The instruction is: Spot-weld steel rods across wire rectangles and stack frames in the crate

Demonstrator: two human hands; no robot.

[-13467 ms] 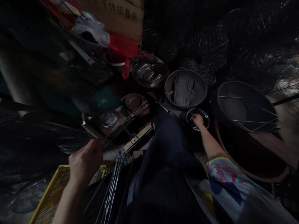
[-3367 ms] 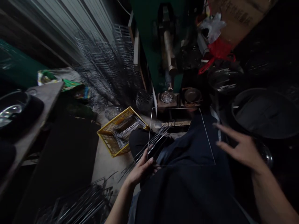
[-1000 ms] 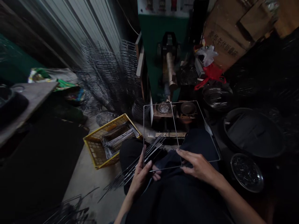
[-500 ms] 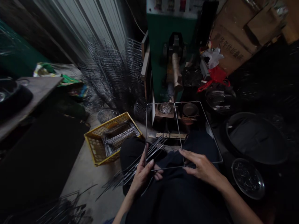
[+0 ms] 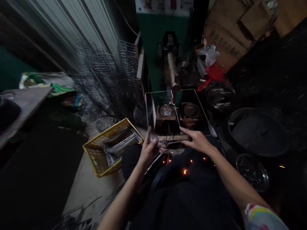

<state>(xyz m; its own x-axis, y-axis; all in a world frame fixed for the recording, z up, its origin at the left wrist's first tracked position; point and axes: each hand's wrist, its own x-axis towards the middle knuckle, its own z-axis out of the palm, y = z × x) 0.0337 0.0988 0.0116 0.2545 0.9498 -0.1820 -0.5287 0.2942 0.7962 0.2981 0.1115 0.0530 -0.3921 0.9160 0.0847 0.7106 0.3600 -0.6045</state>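
The left hand (image 5: pixel 148 149) grasps a rectangular silver wire frame (image 5: pixel 147 108) by its left edge; the right hand (image 5: pixel 198 140) pinches a straight metal crossbar (image 5: pixel 177 114) near glowing orange sparks (image 5: pixel 184 172).

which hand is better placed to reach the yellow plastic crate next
Probably the left hand: on the silver rectangular wire frame, it grips the side closer to the yellow plastic crate; the right hand is farther across, at the middle bar.
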